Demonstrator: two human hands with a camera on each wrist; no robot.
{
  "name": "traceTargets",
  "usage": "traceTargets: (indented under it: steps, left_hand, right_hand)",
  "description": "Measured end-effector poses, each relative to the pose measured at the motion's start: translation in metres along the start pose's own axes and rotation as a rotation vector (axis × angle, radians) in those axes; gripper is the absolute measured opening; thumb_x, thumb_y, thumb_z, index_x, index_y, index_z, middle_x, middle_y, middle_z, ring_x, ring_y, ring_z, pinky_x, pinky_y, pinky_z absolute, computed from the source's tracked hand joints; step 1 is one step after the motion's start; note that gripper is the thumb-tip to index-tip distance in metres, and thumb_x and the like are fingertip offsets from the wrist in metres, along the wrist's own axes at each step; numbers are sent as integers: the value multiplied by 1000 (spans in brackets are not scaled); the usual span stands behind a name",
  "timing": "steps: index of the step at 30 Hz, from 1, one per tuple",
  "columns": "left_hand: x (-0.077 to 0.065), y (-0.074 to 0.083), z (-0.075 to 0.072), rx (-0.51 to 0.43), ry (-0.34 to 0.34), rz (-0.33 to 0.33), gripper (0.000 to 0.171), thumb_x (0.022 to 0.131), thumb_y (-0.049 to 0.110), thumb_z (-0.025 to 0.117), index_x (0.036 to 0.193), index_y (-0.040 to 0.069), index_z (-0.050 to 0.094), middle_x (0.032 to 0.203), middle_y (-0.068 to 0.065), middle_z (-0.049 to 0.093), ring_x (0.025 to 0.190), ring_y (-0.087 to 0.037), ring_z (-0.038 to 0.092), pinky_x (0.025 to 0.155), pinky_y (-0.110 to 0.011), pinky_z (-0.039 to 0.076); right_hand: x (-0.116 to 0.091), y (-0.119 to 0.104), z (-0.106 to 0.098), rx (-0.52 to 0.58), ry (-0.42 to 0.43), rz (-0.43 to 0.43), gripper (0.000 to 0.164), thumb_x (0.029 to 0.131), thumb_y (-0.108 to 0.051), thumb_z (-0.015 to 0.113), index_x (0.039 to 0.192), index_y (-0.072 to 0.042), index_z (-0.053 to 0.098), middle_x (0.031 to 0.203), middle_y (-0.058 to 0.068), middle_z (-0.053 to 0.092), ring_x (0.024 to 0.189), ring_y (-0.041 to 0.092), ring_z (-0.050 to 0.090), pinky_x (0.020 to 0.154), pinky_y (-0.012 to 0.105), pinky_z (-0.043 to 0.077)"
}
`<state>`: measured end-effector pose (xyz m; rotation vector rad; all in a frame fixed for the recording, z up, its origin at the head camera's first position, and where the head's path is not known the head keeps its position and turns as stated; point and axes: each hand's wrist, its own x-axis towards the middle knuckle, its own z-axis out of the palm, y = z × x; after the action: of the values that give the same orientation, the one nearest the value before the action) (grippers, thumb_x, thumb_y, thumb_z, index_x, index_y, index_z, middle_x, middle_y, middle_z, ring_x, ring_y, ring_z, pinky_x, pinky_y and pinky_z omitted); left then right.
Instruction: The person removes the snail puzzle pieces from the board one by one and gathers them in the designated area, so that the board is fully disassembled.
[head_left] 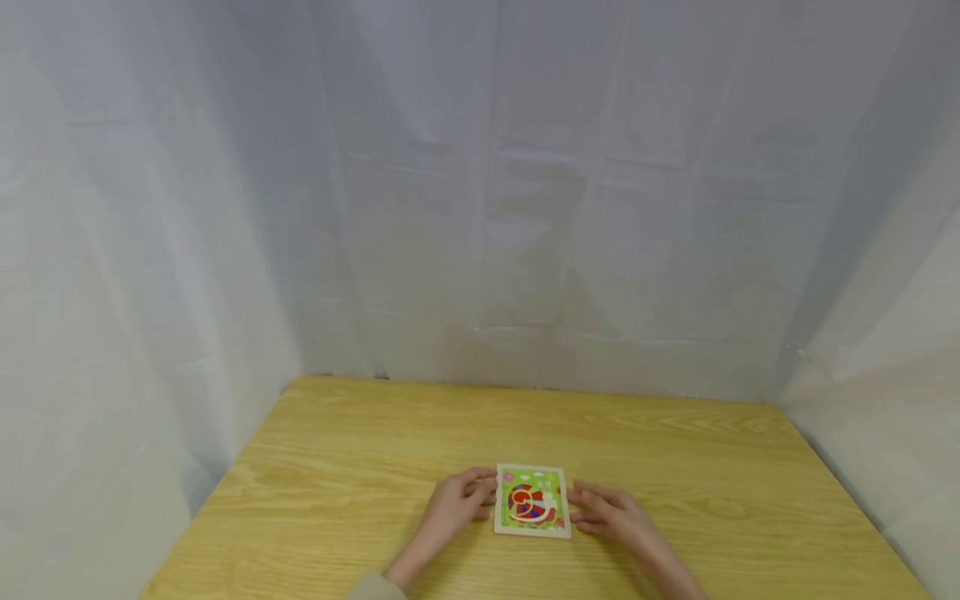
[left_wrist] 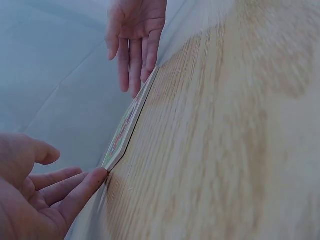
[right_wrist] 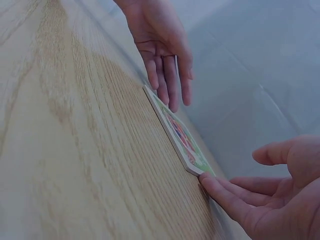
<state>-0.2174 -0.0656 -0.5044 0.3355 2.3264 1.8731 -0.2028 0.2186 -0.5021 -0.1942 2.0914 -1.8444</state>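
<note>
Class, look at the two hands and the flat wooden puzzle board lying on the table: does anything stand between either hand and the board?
Nothing visible does. The left hand has a fingertip at one edge of the flat, green-faced wooden puzzle board, and the right hand reaches its opposite edge. Only bare light wooden table surrounds them.

Soft, even, diffuse light throughout; no glare and only faint shadows on the counter [head_left: 360, 467]; head view slightly soft, its edges bowed by the wide lens; both wrist views blurred on the near counter grain, and the nearest hand [left_wrist: 35, 195] out of focus.
</note>
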Motion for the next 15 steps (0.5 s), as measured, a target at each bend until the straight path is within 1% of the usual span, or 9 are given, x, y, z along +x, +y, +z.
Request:
traceTargets:
  steps: [5, 8, 15]
  left_hand:
    - [-1, 0, 1, -6, -9, -1, 37, 103, 16, 59, 128, -11, 62, 112, -27, 71, 97, -32, 73, 72, -30, 62]
    - [-1, 1, 2, -10, -7, -15, 37, 103, 17, 59, 129, -9, 62, 113, -26, 71, 98, -32, 73, 72, -30, 62]
    - [-2, 2, 2, -12, -13, 0, 38, 104, 17, 59, 129, -10, 62, 112, -26, 71, 97, -32, 73, 72, -32, 62]
  right_hand:
    - [-2, 0, 0, -5, 9, -2, 62, 110, -24, 44, 144, 26, 28, 138, 36, 53, 110, 30, 69, 92, 35, 58]
    - [-4, 0, 0, -4, 11, -6, 62, 110, -23, 44, 143, 27, 28, 139, 37, 52, 111, 31, 69, 92, 35, 58]
    - [-5, 2, -1, -8, 20, -7, 62, 110, -23, 44, 143, 27, 28, 139, 37, 52, 110, 32, 69, 93, 37, 58]
